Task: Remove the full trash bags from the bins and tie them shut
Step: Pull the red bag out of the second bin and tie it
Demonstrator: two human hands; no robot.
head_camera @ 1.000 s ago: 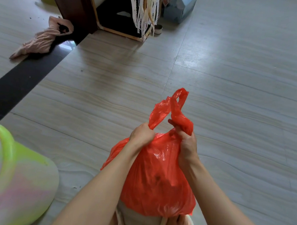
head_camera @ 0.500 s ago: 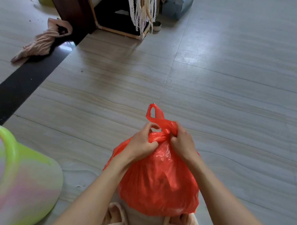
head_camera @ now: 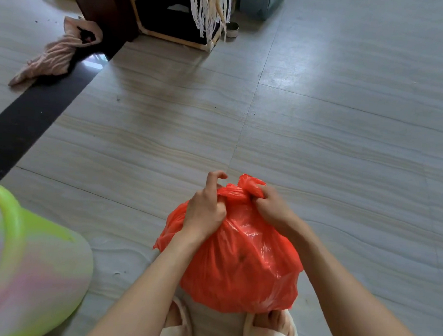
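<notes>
Fingers of our right hand are curled tight round one twisted ear of the red bag, pinching it just beside the knot. Those of our left hand are bunched on the other ear at the knot's nine o'clock side, while the forefinger hooks up and holds nothing. We judge the two grips are set on opposite sides so that a pull apart will cinch the knot down onto the bag's neck.

We note the bag is out of any bin and stands on the floor directly in front of our slippers, at six o'clock in the view. Keeping it grounded lets its own weight hold the body steady while the neck is drawn shut (no third hand needed). The sides bulge, so it appears full.

At eight o'clock, well apart from the bag, sits a green basin, partly out of frame. A pink cloth lies at ten o'clock.

Our finding: first tie formed; whether it is fully tight we cannot tell.
</notes>
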